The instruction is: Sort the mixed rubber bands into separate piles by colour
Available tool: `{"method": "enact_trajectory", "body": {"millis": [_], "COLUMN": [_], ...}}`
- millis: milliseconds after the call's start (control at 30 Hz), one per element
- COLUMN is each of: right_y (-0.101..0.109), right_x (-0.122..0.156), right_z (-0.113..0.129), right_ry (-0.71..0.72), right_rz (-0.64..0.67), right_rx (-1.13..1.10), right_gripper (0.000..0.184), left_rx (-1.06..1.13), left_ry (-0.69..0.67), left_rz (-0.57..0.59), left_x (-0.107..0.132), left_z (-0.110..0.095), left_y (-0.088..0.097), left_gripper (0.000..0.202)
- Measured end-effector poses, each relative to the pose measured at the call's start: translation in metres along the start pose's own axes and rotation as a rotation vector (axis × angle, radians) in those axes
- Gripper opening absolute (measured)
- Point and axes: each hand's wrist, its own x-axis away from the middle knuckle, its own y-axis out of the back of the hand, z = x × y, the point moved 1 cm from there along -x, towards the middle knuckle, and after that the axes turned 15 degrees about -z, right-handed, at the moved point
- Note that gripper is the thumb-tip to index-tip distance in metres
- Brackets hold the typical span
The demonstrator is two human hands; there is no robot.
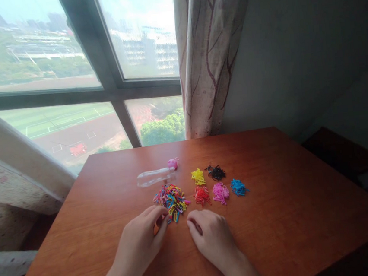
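Note:
A mixed heap of small coloured rubber bands lies on the wooden table. My left hand rests just in front of that heap, fingers pinched on a small orange band at its tips. My right hand lies knuckles-up beside it, fingers curled under; what they hold is hidden. Beyond them sit sorted little piles: yellow, black, red, pink and blue.
A clear plastic bottle lies on its side behind the mixed heap, with its pink cap by its mouth. A patterned curtain hangs at the window behind the table. The table's right edge drops to a dark floor.

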Motion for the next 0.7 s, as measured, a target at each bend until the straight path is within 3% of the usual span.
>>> {"method": "enact_trajectory", "body": {"millis": [300,700], "right_y": [0.0,0.003], "right_x": [0.001,-0.001], "right_z": [0.001,0.007], "right_ry": [-0.001,0.036], "right_rz": [0.008,0.076], "right_rx": [0.013,-0.053], "right_gripper": [0.015,0.01], "left_rx": [-0.066,0.023], "left_ry": [0.063,-0.036], "left_rz": [0.033,0.095], "left_x": [0.022,0.021], "left_z": [0.015,0.0], "left_y": [0.0,-0.019], "left_gripper": [0.018,0.024]}}
